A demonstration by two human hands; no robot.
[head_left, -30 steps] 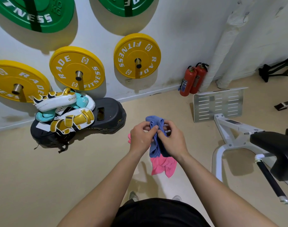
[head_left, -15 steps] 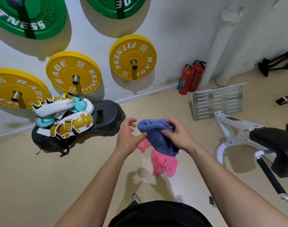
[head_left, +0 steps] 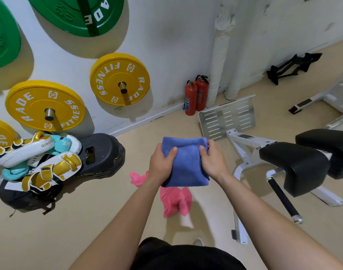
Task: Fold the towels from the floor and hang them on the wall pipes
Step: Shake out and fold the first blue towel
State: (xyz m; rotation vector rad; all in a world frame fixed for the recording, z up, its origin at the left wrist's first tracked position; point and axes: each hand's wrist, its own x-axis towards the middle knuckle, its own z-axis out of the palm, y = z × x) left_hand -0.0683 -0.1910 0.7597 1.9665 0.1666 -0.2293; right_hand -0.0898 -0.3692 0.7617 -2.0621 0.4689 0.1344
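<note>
A blue towel (head_left: 187,164) is folded into a flat square and held in the air between both hands. My left hand (head_left: 161,162) grips its left edge, thumb on top. My right hand (head_left: 213,160) grips its right edge, thumb on top too. Below it, a crumpled pink towel (head_left: 175,201) lies on the beige floor. Short metal pipes stick out of the white wall through yellow weight plates, one pipe (head_left: 122,87) at centre and another pipe (head_left: 49,114) further left.
A black pad (head_left: 100,156) stacked with white, gold and teal boxing mitts (head_left: 38,160) lies at the left. Two red fire extinguishers (head_left: 196,96) stand by the wall. A white bench frame with a black pad (head_left: 295,166) and a perforated plate (head_left: 228,117) stands at the right.
The bunched blue towel has been spread and flattened into a folded square. My left hand, briefly off it, now holds its left edge again. The view has tilted up.
</note>
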